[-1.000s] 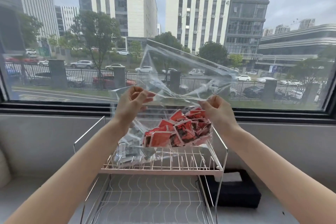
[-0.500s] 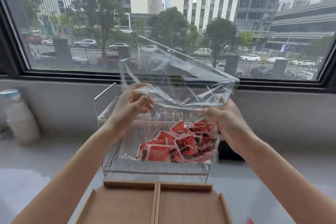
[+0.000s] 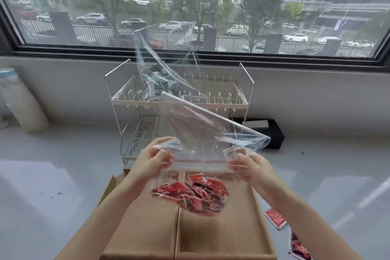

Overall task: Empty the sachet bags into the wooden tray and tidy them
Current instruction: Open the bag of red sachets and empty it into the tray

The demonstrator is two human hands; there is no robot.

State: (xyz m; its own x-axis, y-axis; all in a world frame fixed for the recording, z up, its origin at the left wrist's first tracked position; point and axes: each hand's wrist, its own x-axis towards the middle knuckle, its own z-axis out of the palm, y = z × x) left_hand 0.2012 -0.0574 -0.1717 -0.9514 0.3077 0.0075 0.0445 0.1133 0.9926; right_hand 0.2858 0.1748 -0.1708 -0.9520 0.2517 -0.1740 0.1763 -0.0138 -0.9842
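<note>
A clear plastic bag (image 3: 202, 133) hangs between my hands above the wooden tray (image 3: 221, 236). My left hand (image 3: 152, 160) pinches its left side and my right hand (image 3: 251, 170) pinches its right side. Several red sachets (image 3: 191, 194) sag in the bag's bottom, just above the tray's middle divider. A second clear bag with dark sachets (image 3: 158, 86) lies on the top shelf of the wire rack (image 3: 240, 103) behind. The tray's two compartments look bare.
Two red sachets (image 3: 275, 218) (image 3: 298, 248) lie on the grey counter right of the tray. A black box (image 3: 272, 133) sits behind the rack at right. A stack of paper cups (image 3: 23, 105) stands at far left. A window runs along the back.
Both hands lifted the bag of red sachets off the rack's top shelf and brought it toward me and down, over the wooden tray. The second bag stayed on the rack.
</note>
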